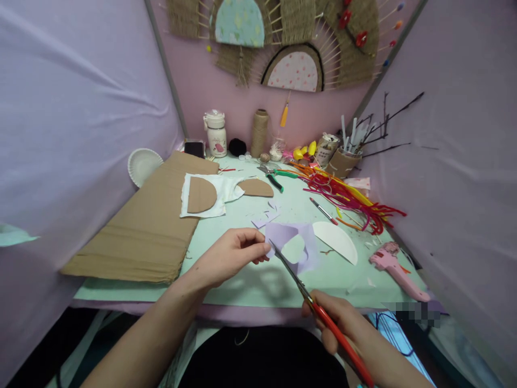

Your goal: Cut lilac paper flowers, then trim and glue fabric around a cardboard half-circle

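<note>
My right hand is wrapped round long scissors with red handles. Their grey blades point up and left, with the tips beside the fingers of my left hand. Those fingers are pinched together at the edge of a piece of light purple paper; how much of it they grip is partly hidden. More purple paper with a cut-out gap lies on the table around the blades. Thin purple scraps lie just beyond. A white half-round card rests to the right.
Brown cardboard covers the table's left side. Half-round cardboard pieces lie behind my left hand, near green-handled pliers. Red and yellow pipe cleaners and a pink glue gun are on the right. A white bottle stands at the back.
</note>
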A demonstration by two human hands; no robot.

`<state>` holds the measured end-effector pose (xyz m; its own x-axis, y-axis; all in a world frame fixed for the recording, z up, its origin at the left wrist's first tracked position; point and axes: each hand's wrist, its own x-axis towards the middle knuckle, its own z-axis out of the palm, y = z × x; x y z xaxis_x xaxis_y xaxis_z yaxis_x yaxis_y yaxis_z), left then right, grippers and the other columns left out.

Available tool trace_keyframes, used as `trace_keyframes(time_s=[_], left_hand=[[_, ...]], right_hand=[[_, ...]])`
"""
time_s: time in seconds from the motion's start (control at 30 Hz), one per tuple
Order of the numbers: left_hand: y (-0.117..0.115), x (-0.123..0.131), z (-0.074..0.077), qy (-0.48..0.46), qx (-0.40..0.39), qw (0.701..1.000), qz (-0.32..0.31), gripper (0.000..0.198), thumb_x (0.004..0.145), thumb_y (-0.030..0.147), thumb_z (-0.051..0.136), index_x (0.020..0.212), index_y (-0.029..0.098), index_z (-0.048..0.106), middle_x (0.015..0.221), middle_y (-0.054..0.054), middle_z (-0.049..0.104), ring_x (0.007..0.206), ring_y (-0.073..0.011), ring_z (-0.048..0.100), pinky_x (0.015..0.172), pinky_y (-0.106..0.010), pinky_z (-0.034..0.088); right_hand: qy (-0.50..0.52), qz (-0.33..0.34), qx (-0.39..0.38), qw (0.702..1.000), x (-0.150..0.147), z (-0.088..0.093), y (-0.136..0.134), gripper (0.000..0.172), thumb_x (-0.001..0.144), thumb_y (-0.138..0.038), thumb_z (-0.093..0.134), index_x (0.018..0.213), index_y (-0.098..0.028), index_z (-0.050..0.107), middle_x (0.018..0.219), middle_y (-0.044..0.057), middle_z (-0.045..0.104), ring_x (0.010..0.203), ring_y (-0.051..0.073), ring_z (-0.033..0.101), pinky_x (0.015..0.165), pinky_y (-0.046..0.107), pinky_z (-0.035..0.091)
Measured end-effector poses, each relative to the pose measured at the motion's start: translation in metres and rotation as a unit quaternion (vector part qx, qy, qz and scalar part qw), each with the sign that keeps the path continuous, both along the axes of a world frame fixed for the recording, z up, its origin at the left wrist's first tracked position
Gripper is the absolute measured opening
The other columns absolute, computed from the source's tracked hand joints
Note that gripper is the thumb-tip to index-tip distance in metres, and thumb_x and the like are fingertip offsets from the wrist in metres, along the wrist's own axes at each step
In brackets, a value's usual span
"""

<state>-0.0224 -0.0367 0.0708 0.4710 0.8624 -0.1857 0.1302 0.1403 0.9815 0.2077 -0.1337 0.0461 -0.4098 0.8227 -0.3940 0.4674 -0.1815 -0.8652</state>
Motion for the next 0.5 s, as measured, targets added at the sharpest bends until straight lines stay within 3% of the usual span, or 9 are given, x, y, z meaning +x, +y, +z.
trace_keyframes(time_s=[0.5], left_hand=[[-0.0019, -0.0046, 0.0069, 0.053, 0.054, 0.997, -0.027, 0.022, 0.082, 0.036, 0.055, 0.072, 0.019, 0.064, 0.071, -0.002, 0.064, 0.070, -0.0156, 0.059, 0.067, -0.026, 0.046]], right_hand=[[-0.012, 0.025, 0.012, 1.000, 0.0058, 0.0018, -0.0012, 0.013, 0.080, -0.009, 0.039, 0.077, -0.021, 0.044, 0.055, -0.007, 0.053, 0.052, 0.009, 0.051, 0.052, 0.020, 0.032]])
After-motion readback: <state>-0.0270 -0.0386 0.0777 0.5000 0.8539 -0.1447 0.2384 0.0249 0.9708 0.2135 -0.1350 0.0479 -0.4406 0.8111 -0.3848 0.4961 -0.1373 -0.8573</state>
